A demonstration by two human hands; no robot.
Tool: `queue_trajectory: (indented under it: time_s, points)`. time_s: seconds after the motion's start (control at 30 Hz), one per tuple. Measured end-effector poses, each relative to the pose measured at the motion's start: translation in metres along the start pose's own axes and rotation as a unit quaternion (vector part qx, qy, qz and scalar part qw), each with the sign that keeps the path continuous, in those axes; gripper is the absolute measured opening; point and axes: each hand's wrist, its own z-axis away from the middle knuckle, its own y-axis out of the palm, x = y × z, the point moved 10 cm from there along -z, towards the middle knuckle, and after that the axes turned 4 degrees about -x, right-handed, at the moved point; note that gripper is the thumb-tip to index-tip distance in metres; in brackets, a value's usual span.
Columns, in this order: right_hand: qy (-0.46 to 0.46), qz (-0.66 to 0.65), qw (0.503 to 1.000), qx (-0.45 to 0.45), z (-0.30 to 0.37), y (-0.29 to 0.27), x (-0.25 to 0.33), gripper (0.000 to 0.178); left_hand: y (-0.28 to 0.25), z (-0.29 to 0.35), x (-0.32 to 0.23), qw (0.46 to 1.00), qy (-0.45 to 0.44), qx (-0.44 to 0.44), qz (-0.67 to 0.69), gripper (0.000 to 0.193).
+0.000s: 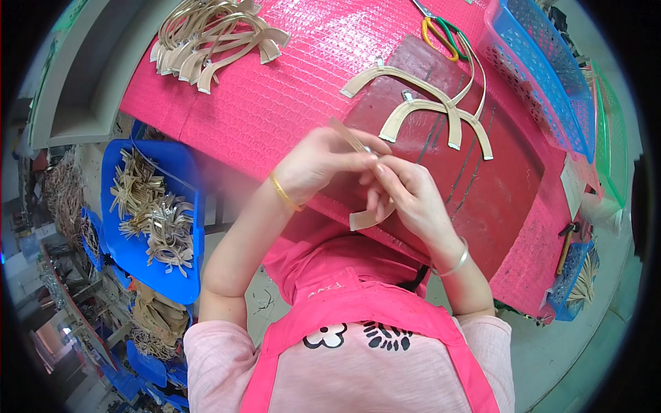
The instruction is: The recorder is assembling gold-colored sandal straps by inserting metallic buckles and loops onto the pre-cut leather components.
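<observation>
My left hand (pixel 311 164), with a yellow band on its wrist, and my right hand (pixel 415 196), with a silver bangle, meet above the near edge of a dark red board (pixel 506 189). Both are closed on one beige strap (pixel 363 220). One end of it sticks up past my left fingers and the other curves out below my right hand; its middle is hidden by the fingers. A small shiny piece shows at the fingertips, too small to name. Two curved beige straps (pixel 403 115) with small metal buckles lie on the board beyond my hands.
Scissors (pixel 444 40) with yellow and green handles lie at the board's far edge. A pile of beige straps (pixel 213 48) sits far left on the pink table cover (pixel 323 41). Blue plastic baskets (pixel 551 62) stand at right. Left, a blue plastic seat (pixel 182 282) holds more straps.
</observation>
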Motion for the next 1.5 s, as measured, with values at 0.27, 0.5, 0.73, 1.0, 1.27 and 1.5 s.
queue_trajectory:
  time_s: [0.27, 0.5, 0.73, 1.0, 1.27, 1.5]
  points:
    - [-0.026, -0.114, 0.99, -0.081, 0.01, -0.015, 0.017, 0.028, 0.049, 0.061, -0.073, 0.755, 0.327, -0.175, -0.54, 0.016]
    - [-0.114, 0.258, 0.953, -0.107, 0.037, -0.019, 0.06, 0.017, 0.024, 0.009, -0.008, 0.976, 0.166, -0.133, -0.035, 0.016]
    - [-0.163, 0.138, 0.95, -0.229, 0.03, -0.074, 0.086, 0.014, 0.05, 0.008, 0.001, 0.992, 0.054, -0.112, -0.002, 0.015]
    - [-0.516, 0.367, 0.764, -0.124, 0.076, -0.026, 0.102, 0.021, 0.043, 0.014, -0.013, 0.977, 0.156, -0.134, 0.062, 0.021]
    - [-0.499, 0.263, 0.816, -0.124, 0.075, -0.037, 0.094, 0.02, 0.038, 0.02, -0.021, 0.961, 0.22, -0.167, -0.003, 0.023]
    - [-0.49, 0.201, 0.839, -0.126, 0.071, -0.042, 0.091, 0.016, 0.041, 0.028, -0.036, 0.949, 0.264, -0.151, -0.078, 0.025]
